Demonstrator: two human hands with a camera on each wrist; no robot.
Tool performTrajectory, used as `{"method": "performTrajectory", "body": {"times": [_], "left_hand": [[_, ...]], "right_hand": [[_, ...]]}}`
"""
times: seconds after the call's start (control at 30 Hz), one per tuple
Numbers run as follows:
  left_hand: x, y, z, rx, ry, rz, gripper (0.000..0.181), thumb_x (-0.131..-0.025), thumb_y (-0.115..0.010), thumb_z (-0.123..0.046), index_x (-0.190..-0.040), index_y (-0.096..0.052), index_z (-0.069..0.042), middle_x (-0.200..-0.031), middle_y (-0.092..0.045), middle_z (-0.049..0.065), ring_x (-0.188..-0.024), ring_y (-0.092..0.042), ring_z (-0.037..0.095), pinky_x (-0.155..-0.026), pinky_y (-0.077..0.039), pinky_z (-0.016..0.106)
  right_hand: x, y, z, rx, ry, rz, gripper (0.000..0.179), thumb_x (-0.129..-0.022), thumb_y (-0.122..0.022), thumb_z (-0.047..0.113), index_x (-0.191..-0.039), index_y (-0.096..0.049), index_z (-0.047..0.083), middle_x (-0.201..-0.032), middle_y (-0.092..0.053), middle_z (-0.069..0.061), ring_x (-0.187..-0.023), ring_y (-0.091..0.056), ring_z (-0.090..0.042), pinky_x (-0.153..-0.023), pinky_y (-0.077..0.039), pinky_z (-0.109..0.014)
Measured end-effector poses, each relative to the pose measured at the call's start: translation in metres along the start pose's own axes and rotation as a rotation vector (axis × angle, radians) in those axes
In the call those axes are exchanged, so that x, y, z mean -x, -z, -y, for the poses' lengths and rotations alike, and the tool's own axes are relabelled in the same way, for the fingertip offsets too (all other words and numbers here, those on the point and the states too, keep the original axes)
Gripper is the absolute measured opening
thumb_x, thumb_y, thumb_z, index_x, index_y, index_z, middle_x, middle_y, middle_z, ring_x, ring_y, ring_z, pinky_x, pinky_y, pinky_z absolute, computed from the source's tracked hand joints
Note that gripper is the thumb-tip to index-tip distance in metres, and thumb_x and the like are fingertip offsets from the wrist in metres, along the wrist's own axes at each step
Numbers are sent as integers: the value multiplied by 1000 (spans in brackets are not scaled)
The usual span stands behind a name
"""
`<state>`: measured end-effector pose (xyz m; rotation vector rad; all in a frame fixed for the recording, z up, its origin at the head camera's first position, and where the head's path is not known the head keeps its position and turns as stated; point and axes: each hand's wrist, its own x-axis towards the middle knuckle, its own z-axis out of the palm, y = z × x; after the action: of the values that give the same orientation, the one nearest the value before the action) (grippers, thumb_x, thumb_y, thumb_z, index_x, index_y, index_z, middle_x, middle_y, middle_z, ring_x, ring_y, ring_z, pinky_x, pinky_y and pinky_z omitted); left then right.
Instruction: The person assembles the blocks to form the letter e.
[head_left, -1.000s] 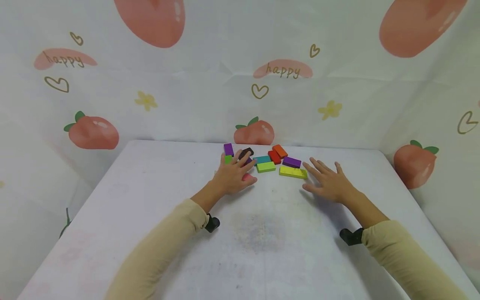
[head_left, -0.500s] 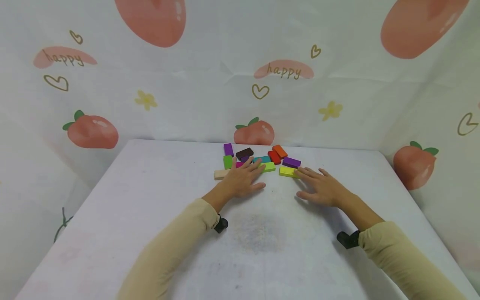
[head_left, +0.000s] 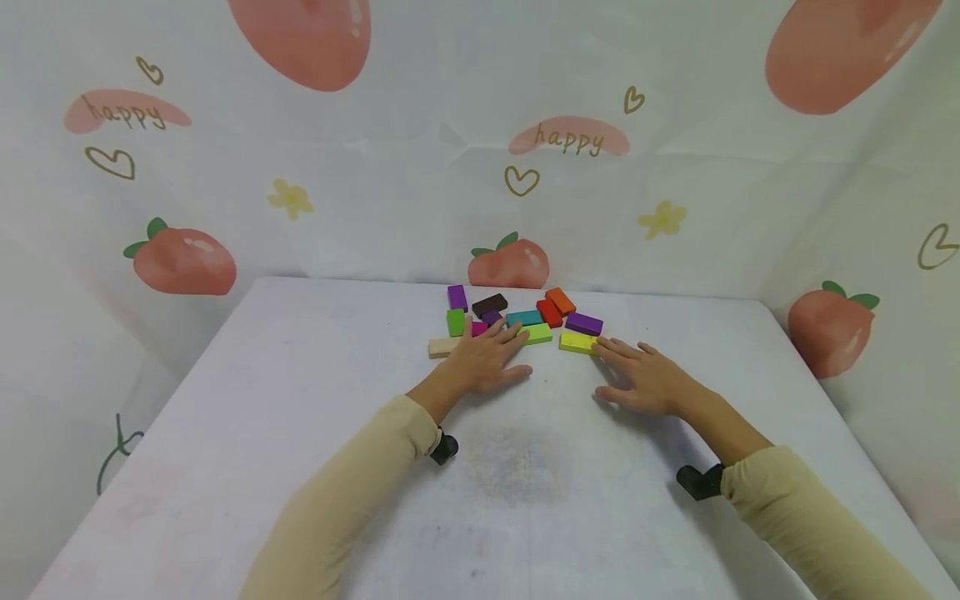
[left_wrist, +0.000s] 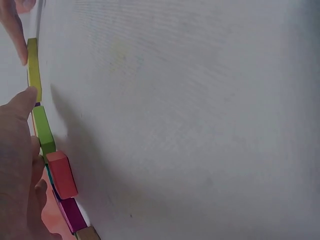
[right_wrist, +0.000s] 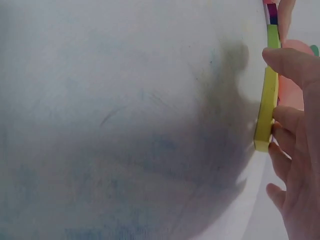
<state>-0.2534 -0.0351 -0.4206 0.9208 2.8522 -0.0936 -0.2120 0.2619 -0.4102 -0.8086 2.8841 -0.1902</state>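
Currently lying mid-frame on the desk (head_left: 300, 392): coloured blocks. Left hand (head_left: 482, 363), fingers outstretched, is partly covering a lime block (head_left: 537, 334), sitting further right than a second ago, exposing a pale block (head_left: 442, 348). Right hand (head_left: 647, 375), fingers outstretched, is overlapping a yellow block (head_left: 576, 342). Left wrist view is showing a coral block (left_wrist: 62, 175), hidden overhead.

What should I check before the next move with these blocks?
1. Left hand uncurled: ok, fingers extended.
2. Right hand at the yellow oblong wooden-looking block: ok, overlapping its right end in the head view.
3. Lime-green oblong wooden-looking block apart from the yellow one: ok, narrow gap.
4. Coral oblong wooden-looking block visible from the head: not ok, the left hand hides it.
5. Firm contact on the yellow block: cannot tell.
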Motion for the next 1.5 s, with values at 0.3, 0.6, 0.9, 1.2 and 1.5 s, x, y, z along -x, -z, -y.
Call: {"method": "performTrajectory", "body": {"times": [0.3,0.6,0.9,1.2,1.5], "left_hand": [[11,-1,-2,-11,-51,24,73,-99,-33,-66,-160,-17,-29,-166,-15,-5,-153,-8,23,-116,-7,66],[30,-2,-7,-19,-142,6,74,-99,-35,-65,-160,-19,-27,-165,-17,-4,-153,-11,22,-115,-2,68],[50,-9,-16,-53,-219,-23,74,-98,-35,-66,-160,-20,-27,-165,-19,-5,-153,-11,21,-115,-3,67],[66,-12,-24,-39,-263,-44,75,-98,-37,-65,-160,-21,-27,-165,-19,-4,-153,-11,21,-116,-5,66],[80,-16,-29,-16,-274,-52,75,-98,-37,-65,-160,-20,-27,-166,-18,-3,-153,-8,21,-115,-6,67]], "right_hand": [[12,-3,0,-10,15,-13,80,-92,-57,57,-153,-38,8,-156,-36,-20,-142,-35,-40,-110,-24,-69],[33,-7,5,-22,24,-15,82,-90,-60,56,-154,-38,9,-157,-36,-17,-143,-35,-39,-109,-25,-69],[51,-9,15,-27,33,-26,80,-89,-62,56,-153,-40,12,-157,-37,-14,-142,-37,-37,-110,-25,-67],[64,-14,22,-29,83,-46,81,-87,-66,55,-152,-42,13,-157,-39,-12,-141,-39,-34,-109,-29,-67],[80,-19,31,-28,114,-62,82,-87,-65,59,-152,-42,15,-157,-39,-9,-141,-40,-33,-106,-32,-67]]}}
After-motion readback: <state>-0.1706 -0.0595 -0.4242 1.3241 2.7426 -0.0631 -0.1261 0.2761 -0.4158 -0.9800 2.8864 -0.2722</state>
